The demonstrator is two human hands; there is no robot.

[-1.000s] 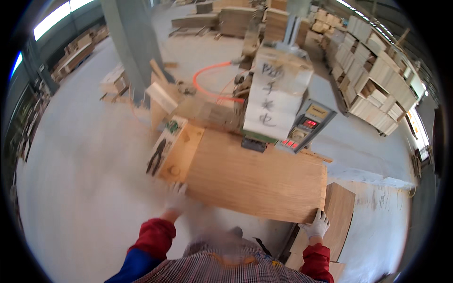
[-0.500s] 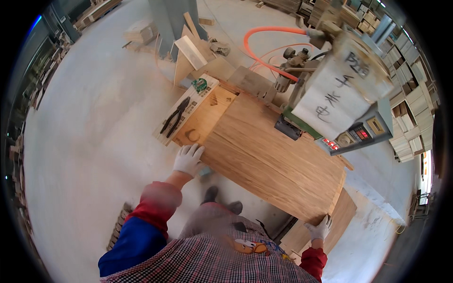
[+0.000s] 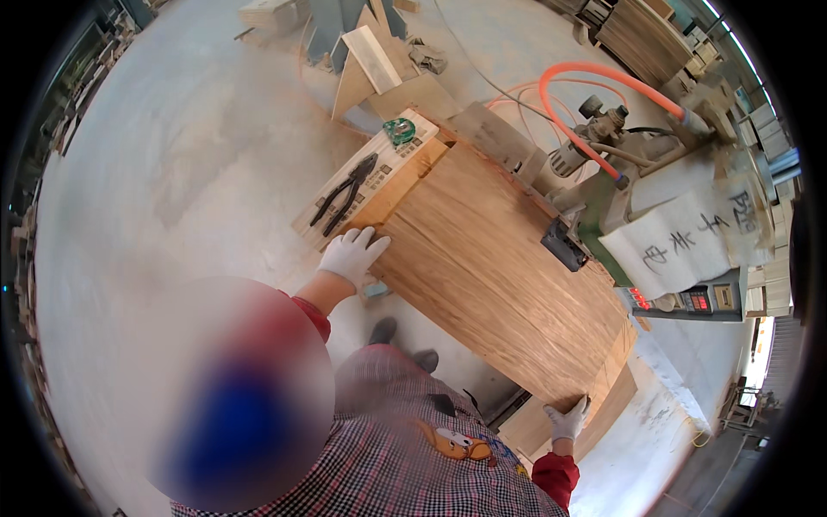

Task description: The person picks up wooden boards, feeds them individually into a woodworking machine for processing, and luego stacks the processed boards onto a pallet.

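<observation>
A brown wood-grain panel (image 3: 500, 267) lies flat on a bench beneath a machine head (image 3: 564, 245). My left hand (image 3: 353, 256), in a white glove, holds the panel's near left corner, its fingers over the edge. At the near right corner my right hand (image 3: 567, 420), gloved too, grips the panel with the thumb apart from the fingers. Beyond my left hand, black-handled pliers (image 3: 345, 195) and a green tape measure (image 3: 399, 131) rest on a pale wooden strip (image 3: 312, 226). A narrow bare part of the bench's yellowish wood (image 3: 405, 183) shows between strip and panel.
The machine carries a handwritten paper cover (image 3: 676, 246), a control box with red lit displays (image 3: 699, 300) and an orange hose (image 3: 560, 77). Another board (image 3: 612, 412) lies below the panel's right end. Loose boards (image 3: 370, 60) lean on a grey post behind the bench.
The panel has slid left toward the pale strip, with both my hands on it, narrowing the bare wood between them. My view has shifted, and my left sleeve is now blurred.
</observation>
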